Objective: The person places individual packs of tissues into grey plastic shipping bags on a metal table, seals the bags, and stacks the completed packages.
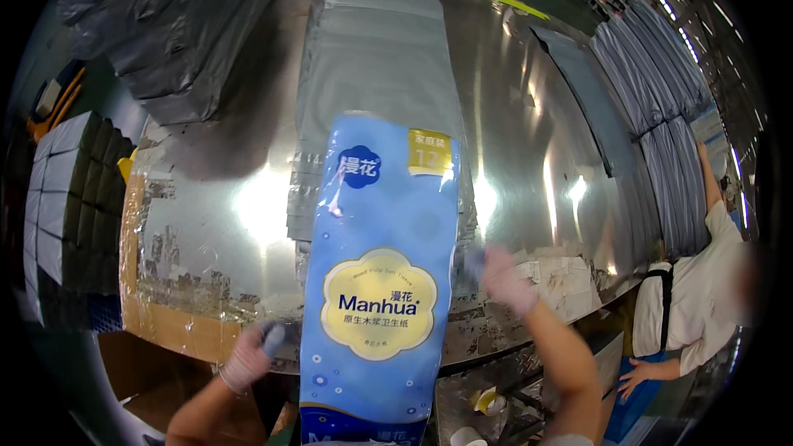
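A long blue clear-wrapped pack of toilet tissue point(382, 223), with a cream flower-shaped label, fills the middle in front of me. Its far end overlaps a stack of grey plastic mailing bags point(376, 49), and its near end reaches below the table's front edge. My left hand point(248, 357), in a thin pale glove with a blue-grey fingertip, is open to the left of the pack, apart from it. To the pack's right is my right hand point(505, 282), gloved too and slightly blurred, its fingers apart and pointing at the pack's side. Whether those fingertips touch it, I cannot tell.
The shiny metal table point(206, 239) has worn tape along its edges. A heap of dark grey bags point(178, 33) stands at the far left, wrapped grey bundles point(70, 206) beyond it. On the right lie folded grey bags point(652, 74); a co-worker point(698, 281) stands beside them.
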{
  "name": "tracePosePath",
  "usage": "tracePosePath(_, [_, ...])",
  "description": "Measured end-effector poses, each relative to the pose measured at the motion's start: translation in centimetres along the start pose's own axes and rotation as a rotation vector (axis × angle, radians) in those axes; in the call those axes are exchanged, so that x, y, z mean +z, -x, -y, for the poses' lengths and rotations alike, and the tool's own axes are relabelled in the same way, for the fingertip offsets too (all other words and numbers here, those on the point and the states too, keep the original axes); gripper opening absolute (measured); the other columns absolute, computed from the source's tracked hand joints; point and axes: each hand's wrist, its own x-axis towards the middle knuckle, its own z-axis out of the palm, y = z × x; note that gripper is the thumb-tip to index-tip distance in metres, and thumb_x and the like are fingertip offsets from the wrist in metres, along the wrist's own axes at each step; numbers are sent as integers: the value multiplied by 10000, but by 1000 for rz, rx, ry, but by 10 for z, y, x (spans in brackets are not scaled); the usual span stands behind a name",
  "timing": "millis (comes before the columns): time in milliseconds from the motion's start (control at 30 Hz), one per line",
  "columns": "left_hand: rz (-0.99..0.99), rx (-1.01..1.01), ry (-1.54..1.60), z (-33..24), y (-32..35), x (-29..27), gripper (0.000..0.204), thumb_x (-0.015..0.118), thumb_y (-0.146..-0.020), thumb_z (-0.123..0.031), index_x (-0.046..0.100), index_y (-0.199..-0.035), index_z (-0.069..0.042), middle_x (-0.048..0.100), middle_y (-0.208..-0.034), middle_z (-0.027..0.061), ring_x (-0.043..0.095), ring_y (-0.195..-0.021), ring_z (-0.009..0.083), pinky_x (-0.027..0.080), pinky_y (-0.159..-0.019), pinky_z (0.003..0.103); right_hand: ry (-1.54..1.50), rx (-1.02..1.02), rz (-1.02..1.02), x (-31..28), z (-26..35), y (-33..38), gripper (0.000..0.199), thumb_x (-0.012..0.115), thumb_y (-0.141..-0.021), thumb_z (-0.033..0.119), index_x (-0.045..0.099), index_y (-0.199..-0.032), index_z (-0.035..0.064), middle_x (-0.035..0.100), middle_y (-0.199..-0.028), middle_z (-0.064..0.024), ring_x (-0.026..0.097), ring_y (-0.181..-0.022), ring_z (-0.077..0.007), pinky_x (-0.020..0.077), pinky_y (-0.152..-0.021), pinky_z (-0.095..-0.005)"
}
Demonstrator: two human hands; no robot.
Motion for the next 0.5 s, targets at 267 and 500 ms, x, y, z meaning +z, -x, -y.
tracePosePath(267, [-372, 528, -1313, -98, -282, -16, 400, 539, -791, -196, 514, -1165, -60, 549, -1164, 155, 505, -1113, 302, 359, -964, 400, 759, -503, -531, -47, 32, -220, 138, 565, -726, 93, 663, -806, 37, 631, -887, -208, 605, -877, -349, 489, -755, -426])
tracePosePath(500, [-349, 605, -1707, -127, -361, -24, 245, 541, -773, -196, 620, -985, -101, 621, -999, 107, 565, -1005, 252, 405, -869, 356, 343, -372, -679, -79, 58, -206, 151, 586, -747, 144, 635, -851, 47, 623, -783, -185, 601, -766, -335, 487, -681, -375])
